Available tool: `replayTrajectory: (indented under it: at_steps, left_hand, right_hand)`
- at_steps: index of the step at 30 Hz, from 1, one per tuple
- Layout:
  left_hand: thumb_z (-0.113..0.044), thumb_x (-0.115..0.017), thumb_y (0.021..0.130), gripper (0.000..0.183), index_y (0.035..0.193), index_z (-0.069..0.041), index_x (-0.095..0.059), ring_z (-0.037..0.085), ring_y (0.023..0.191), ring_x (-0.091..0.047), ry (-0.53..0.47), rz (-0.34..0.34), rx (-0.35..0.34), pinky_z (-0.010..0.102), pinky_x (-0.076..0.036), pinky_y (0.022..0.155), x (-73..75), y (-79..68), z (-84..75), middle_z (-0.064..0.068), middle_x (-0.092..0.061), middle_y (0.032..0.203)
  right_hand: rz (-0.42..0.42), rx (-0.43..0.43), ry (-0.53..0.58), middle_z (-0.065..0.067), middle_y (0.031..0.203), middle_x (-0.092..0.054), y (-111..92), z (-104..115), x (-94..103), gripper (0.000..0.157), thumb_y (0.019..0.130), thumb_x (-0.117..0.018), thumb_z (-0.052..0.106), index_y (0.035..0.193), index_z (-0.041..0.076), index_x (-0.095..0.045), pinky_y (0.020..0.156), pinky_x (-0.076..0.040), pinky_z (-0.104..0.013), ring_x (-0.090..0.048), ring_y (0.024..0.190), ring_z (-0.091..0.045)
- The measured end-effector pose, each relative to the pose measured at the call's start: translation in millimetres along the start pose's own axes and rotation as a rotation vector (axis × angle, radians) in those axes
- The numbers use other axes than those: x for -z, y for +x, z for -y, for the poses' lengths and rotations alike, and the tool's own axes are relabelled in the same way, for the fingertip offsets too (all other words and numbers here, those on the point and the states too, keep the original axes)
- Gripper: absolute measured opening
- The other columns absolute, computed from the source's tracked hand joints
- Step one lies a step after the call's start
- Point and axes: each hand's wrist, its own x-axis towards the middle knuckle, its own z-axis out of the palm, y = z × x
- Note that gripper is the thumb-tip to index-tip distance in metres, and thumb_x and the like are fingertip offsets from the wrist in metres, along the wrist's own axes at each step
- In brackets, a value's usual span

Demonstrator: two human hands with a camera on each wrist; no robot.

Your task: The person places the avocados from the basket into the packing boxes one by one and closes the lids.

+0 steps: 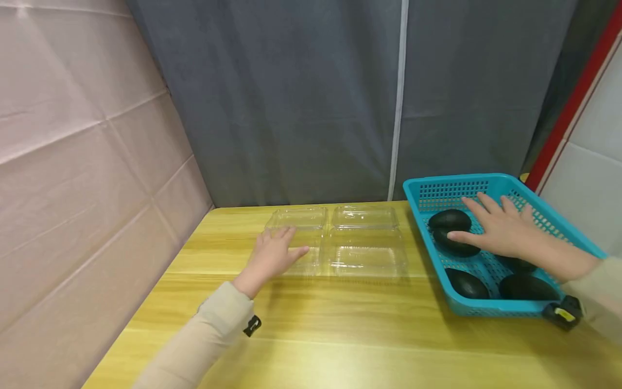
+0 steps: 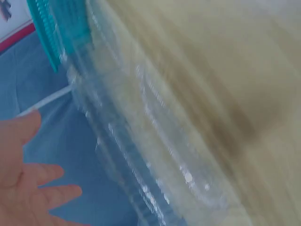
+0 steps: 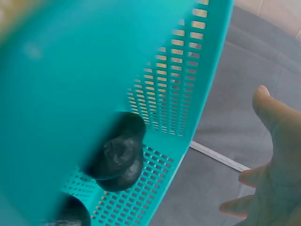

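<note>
My left hand [image 1: 272, 256] is held over the left clear plastic clamshell box [image 1: 308, 259], its fingers spread and holding nothing. To the right of that box lies a second clear clamshell box [image 1: 367, 254], its lid raised at the back. A blue plastic basket [image 1: 486, 308] contains several dark avocados, among them a rear one [image 1: 449, 219] and a front-left one [image 1: 467, 283]. Over the basket reaches my right hand [image 1: 505, 232], fingers apart and grasping nothing. In the right wrist view the same hand [image 3: 275, 174] appears clear of the avocados [image 3: 123, 157].
Yellow wood-grain table [image 1: 316, 346] under everything. A grey curtain [image 1: 291, 108] hangs behind it, and a pale covered wall [image 1: 87, 162] runs along the left. White tiles with a red strip [image 1: 578, 102] stand at the right.
</note>
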Motion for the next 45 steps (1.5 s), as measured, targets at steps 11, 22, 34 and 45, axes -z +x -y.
replayTrajectory:
  at_steps: [11, 22, 34, 45]
  left_hand:
    - [-0.035, -0.058, 0.088, 0.041, 0.119, -0.009, -0.06, 0.027, 0.111, -0.056, 0.006, -0.168, -0.293, 0.048, -0.034, 0.101, -19.7, -4.0, -28.2, 0.005, -0.062, 0.118]
    - [-0.037, -0.059, 0.087, 0.041, 0.12, -0.012, -0.059, 0.032, 0.112, -0.053, 0.052, -0.183, -0.334, 0.049, -0.035, 0.1, -34.4, -4.6, -38.4, 0.007, -0.06, 0.121]
    - [-0.028, -0.069, 0.079, 0.03, 0.103, -0.01, -0.067, 0.029, 0.097, -0.059, 0.087, -0.405, -0.466, 0.043, -0.044, 0.088, -48.4, -8.9, -40.4, 0.006, -0.067, 0.104]
    - [-0.024, -0.074, 0.074, 0.025, 0.095, -0.013, -0.069, 0.025, 0.091, -0.059, 0.147, -0.5, -0.498, 0.039, -0.044, 0.084, -60.4, -7.7, -41.3, 0.003, -0.068, 0.098]
  right_hand:
    - [0.021, 0.006, -0.022, -0.035, 0.142, -0.015, 20.5, 0.5, 18.3, 0.097, 0.08, -0.044, 0.069, 0.142, -0.001, -0.017, 0.086, -0.01, -0.078, -0.015, 0.118, -0.063]
    - [0.098, -0.011, 0.062, -0.04, 0.138, -0.015, 53.6, -9.6, 19.4, 0.1, 0.08, -0.045, 0.068, 0.14, -0.008, -0.017, 0.088, -0.014, -0.077, -0.015, 0.117, -0.064]
    - [0.178, 0.013, 0.139, -0.046, 0.133, -0.018, 78.6, -32.6, -4.1, 0.094, 0.085, -0.049, 0.057, 0.135, -0.017, -0.018, 0.095, -0.022, -0.069, -0.019, 0.119, -0.06]
    - [0.261, 0.157, 0.165, -0.038, 0.117, -0.046, 75.8, -42.0, -26.4, 0.073, 0.082, -0.061, 0.044, 0.12, -0.015, -0.041, 0.083, -0.042, -0.056, -0.043, 0.107, -0.053]
